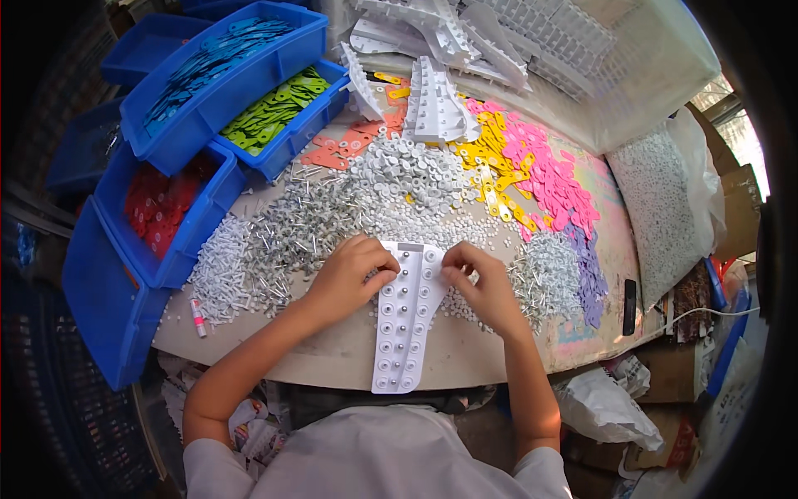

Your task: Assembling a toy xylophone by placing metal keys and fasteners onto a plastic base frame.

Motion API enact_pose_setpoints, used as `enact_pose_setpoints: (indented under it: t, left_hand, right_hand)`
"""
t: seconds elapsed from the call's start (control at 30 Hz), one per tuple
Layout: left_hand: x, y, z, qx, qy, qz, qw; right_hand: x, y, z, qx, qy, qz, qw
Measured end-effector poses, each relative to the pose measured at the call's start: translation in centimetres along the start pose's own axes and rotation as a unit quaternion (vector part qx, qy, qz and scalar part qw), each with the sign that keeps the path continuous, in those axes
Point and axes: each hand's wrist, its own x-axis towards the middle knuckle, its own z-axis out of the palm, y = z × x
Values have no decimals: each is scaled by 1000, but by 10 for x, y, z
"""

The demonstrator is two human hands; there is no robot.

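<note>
A long white plastic tray (404, 333) lies lengthwise before me, near the table's front edge. Round white rings sit in seats along both its sides, and a row of metal pins runs down its middle. My left hand (356, 273) is at the tray's upper left edge, fingers curled and pinched together. On the other side my right hand (482, 287) has thumb and fingertips closed beside the upper right edge. Whatever either pinch holds is too small or hidden to make out. Behind the tray spreads a heap of small white round pieces (416, 175).
Metal pins (303, 216) and white pegs (220, 274) lie in piles to the left. Yellow (490, 166), pink (544, 166) and purple tags (587, 274) cover the right. Blue bins (158, 141) are stacked at left; more white trays (432, 100) stand behind. A black phone-like object (629, 306) lies far right.
</note>
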Motion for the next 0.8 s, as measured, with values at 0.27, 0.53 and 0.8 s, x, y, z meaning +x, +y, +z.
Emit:
enact_pose_setpoints:
  t: [0.27,0.53,0.8]
  left_hand:
    - [-1,4,5,-4,26,-41,999]
    - [-3,6,8,-22,37,-73,996]
    - [-5,5,6,112,107,47,987]
  right_hand:
    - [-2,5,24,-60,14,-50,997]
    - [-4,8,38,-52,69,-17,996]
    - [-5,13,48,-92,112,-54,988]
